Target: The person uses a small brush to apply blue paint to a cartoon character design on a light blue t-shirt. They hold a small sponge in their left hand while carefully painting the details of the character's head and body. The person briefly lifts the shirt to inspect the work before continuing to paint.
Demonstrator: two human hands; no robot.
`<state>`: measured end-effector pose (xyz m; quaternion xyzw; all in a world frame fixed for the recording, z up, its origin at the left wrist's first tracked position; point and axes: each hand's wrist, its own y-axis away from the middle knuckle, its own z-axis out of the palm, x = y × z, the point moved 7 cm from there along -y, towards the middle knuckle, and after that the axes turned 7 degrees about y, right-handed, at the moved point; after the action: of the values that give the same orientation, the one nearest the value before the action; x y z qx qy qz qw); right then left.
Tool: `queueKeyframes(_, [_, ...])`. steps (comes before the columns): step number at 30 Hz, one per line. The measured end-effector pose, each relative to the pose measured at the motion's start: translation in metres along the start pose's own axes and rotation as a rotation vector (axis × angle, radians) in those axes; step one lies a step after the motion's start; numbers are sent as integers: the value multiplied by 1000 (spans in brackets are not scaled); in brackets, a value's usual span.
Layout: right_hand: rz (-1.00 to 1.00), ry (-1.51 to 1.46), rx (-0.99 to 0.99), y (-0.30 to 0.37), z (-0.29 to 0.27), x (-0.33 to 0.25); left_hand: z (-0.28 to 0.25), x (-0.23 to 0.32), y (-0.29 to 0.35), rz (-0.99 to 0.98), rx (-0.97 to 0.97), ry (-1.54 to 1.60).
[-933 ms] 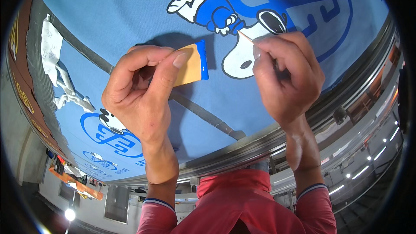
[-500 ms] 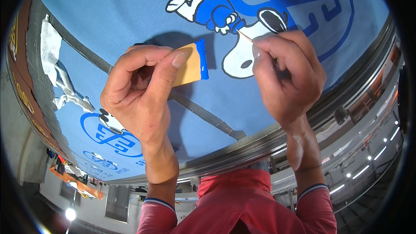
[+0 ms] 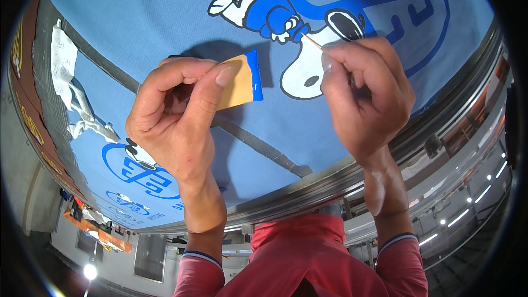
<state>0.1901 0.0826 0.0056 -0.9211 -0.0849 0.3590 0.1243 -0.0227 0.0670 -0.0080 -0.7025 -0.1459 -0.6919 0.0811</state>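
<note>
Between thumb and fingers, my left hand (image 3: 181,110) pinches a tan card (image 3: 235,85) whose right edge is coated with thick wet blue paint (image 3: 256,76). My right hand (image 3: 369,85) is closed on a thin toothpick (image 3: 312,40), its tip pointing up and left. That tip is at the blue area by the nose end of the printed cartoon dog (image 3: 304,71); whether it touches the cloth I cannot tell. The print, white and blue with black outlines, lies on light blue fabric (image 3: 181,16) under both hands.
Dark strips (image 3: 258,146) divide the fabric panels. More printed panels (image 3: 140,170) run off to the lower left. A torn white paper (image 3: 63,63) lies at the left edge. A metal rail (image 3: 308,201) borders the table along my side.
My left hand and the card have shifted very slightly left. The toothpick's tip has moved barely, staying by the blue part of the print.
</note>
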Motion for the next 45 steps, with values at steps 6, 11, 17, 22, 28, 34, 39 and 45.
queueKeyframes(6, [36, -10, 1, 1, 0, 2, 1, 1, 0, 2, 6, 9])
queueKeyframes(11, [24, 10, -13, 2, -1, 2, 0, 1, 1, 4, 6, -3])
queueKeyframes(17, [23, 14, -2, 1, -1, 2, 0, 1, 0, 0, 8, -1])
queueKeyframes(22, [17, 20, -10, 1, -1, 1, 0, 1, 1, 2, -2, 0])
queueKeyframes(28, [29, 21, 1, 0, -1, 1, -1, 1, 2, -44, -15, -15])
queueKeyframes(34, [23, 15, -6, 1, 0, 1, -2, 1, 3, -27, -20, -33])
queueKeyframes(39, [5, -42, -1, 3, 2, 3, 0, 1, 1, -10, -6, -20])
queueKeyframes(45, [-2, -38, -12, 1, 1, 2, -2, 0, 2, -32, -35, -14])
